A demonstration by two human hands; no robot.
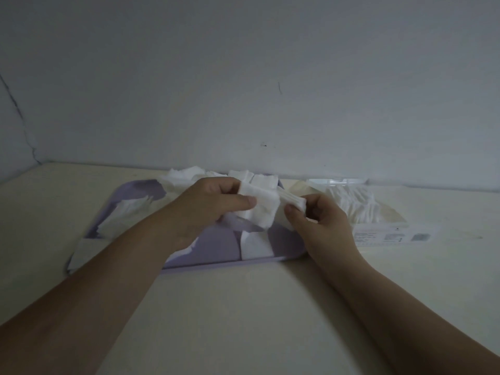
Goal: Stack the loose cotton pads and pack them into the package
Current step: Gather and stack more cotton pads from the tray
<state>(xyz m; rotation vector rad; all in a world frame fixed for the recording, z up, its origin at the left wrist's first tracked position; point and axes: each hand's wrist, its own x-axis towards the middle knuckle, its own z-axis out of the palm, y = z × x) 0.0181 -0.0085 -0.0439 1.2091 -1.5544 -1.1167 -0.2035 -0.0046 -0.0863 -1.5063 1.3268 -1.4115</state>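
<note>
I am holding my left hand (208, 204) above the purple tray (216, 251). Its thumb and fingers (228, 185) are pinching a single cotton pad (261, 212) by its left edge, so the pad is hanging tilted over the tray. My right hand (322, 226) is hovering just beside it, with its thumb and curled fingers (315, 201) clamping a thin stack of pads (293, 199) that is showing edge-on. The single pad and the stack are sitting very close together, and I cannot tell whether they are touching.

More loose pads (121, 215) are lying scattered on the tray: a spread at the left, a heap along the far rim, and one flat near the front rim under my hands.

The package (389, 216) is lying on the pale worktop (243, 307) just right of the tray, beyond my right hand. White pads are showing in it, and a printed label (392, 235) is facing me. A plain wall (243, 77) is rising behind everything.
</note>
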